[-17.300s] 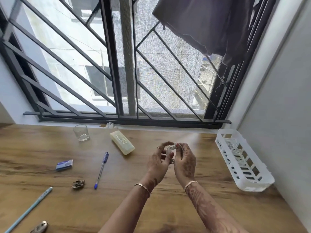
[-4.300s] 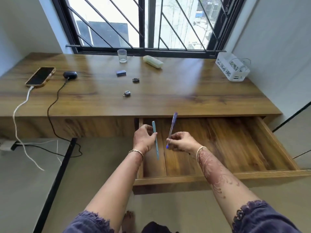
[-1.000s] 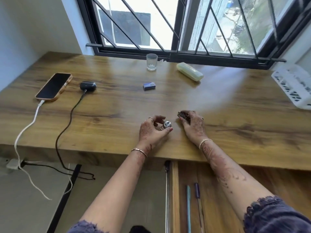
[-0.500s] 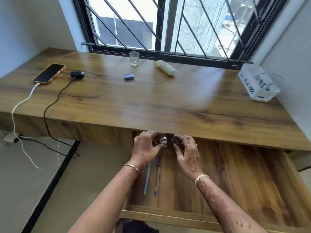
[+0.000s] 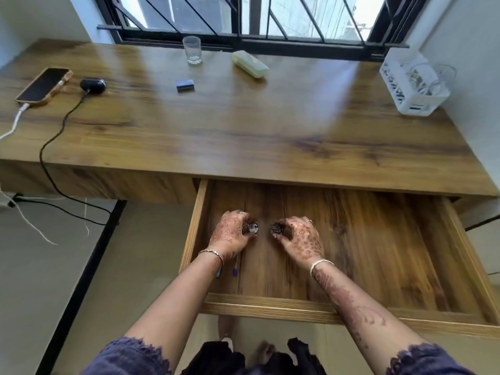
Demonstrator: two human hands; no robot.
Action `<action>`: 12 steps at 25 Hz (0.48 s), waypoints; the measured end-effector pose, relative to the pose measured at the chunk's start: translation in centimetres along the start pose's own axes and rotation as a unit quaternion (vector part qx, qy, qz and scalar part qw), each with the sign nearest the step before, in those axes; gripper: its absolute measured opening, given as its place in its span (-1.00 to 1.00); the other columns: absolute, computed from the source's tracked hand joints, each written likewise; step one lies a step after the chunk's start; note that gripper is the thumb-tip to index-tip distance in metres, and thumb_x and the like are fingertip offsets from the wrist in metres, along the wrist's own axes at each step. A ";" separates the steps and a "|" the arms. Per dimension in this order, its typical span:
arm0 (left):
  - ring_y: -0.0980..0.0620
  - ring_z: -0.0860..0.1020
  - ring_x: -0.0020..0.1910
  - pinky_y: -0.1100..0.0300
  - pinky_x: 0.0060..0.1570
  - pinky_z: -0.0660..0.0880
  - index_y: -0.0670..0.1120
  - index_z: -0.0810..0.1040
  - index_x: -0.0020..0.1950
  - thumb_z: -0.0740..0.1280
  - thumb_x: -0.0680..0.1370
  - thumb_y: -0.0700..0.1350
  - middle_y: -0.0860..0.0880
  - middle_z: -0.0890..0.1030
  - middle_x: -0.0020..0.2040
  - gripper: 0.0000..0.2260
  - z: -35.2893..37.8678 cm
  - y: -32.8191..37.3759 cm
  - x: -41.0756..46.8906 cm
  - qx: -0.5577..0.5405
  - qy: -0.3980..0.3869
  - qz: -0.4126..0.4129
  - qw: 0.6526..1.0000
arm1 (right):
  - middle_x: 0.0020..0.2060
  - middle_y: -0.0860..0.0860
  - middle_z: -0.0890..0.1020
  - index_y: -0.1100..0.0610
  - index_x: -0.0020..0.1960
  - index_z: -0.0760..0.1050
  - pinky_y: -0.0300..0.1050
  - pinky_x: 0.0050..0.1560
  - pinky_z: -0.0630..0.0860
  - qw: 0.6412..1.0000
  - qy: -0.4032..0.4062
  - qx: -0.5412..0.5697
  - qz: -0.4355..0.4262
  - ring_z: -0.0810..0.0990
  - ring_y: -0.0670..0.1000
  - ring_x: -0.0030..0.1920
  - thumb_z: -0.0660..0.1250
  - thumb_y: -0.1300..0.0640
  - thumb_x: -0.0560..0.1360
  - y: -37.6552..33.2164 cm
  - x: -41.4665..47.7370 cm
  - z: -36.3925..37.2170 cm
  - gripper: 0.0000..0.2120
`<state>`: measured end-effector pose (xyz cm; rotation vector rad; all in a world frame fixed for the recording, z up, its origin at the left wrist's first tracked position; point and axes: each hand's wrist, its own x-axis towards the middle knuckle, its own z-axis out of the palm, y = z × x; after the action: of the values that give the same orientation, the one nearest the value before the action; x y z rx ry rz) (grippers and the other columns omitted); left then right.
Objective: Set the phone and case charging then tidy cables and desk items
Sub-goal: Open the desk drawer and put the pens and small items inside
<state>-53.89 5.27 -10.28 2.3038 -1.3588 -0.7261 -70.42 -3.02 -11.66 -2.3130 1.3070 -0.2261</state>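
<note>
Wood drawer [image 5: 270, 304]: seen from the head view, pulled open under the counter [image 5: 243, 131]; both hands sit low inside it, over its floor.
Left hand [image 5: 231, 235]: fingers curled, pinching a small silvery round item [image 5: 253, 228] at the fingertips; I cannot tell whether it touches the drawer floor.
Right hand [image 5: 301, 239]: fingers curled, pinching a small dark crinkled item [image 5: 275, 229], just beside the silvery one and apart from it.
Pens [image 5: 234, 271]: two lie in the drawer, mostly hidden under the left wrist.
Phone [image 5: 43, 86]: flat at the counter's far left, with a white cable [image 5: 15, 123] plugged into its near end.
Earbud case [image 5: 92, 85]: dark, just beside the phone; a black cable [image 5: 54, 125] runs from it off the counter edge.
Left on the counter: a glass [image 5: 192, 50], a pale oblong case [image 5: 250, 64] and a small blue box [image 5: 185, 85]; a white basket [image 5: 392, 85] at the far right holds coiled cables.
Handling: both held items look light, hard and small, so they are likely to roll or skid on bare wood. A fingertip pinch across the sides suits them, and they are better set down low than dropped. The glass is smooth and fragile and is best gripped round its wall.
</note>
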 end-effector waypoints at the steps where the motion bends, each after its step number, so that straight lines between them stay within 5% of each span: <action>1: -0.05 0.40 0.30 0.12 0.35 0.29 0.02 0.56 0.20 0.44 0.45 -0.02 -0.01 0.55 0.19 -0.67 0.5 -0.3 0.2 0.015 -0.016 0.001 1.000 | 0.34 0.01 0.47 0.00 0.29 0.50 -0.12 0.44 0.12 0.999 -0.027 -0.005 0.026 0.29 0.08 0.42 0.38 -0.01 0.48 0.3 0.0 0.3 -0.61; 4: -0.11 0.37 0.36 0.03 0.42 0.20 0.07 0.55 0.16 0.42 0.45 0.01 0.00 0.55 0.21 -0.71 1.4 -1.0 0.6 0.038 -0.037 0.012 0.998 | 0.48 0.03 0.27 -0.05 0.36 0.43 -0.05 0.49 0.02 0.995 -0.067 0.004 0.073 0.11 0.10 0.51 0.34 -0.04 0.51 1.2 0.1 1.4 -0.57; 12: -0.11 0.25 0.43 0.00 0.36 0.20 0.09 0.52 0.23 0.41 0.46 0.04 0.03 0.50 0.30 -0.65 1.5 -0.5 0.6 0.083 -0.041 0.040 0.995 | 0.41 0.00 0.32 -0.12 0.34 0.43 0.02 0.48 0.06 0.996 -0.057 0.024 0.061 0.14 0.14 0.49 0.35 -0.03 0.49 0.6 -0.2 1.5 -0.58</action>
<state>-54.17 4.89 -11.87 2.3523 -1.5926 -0.7144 -70.44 -2.65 -13.28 -2.1624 1.3647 -0.0828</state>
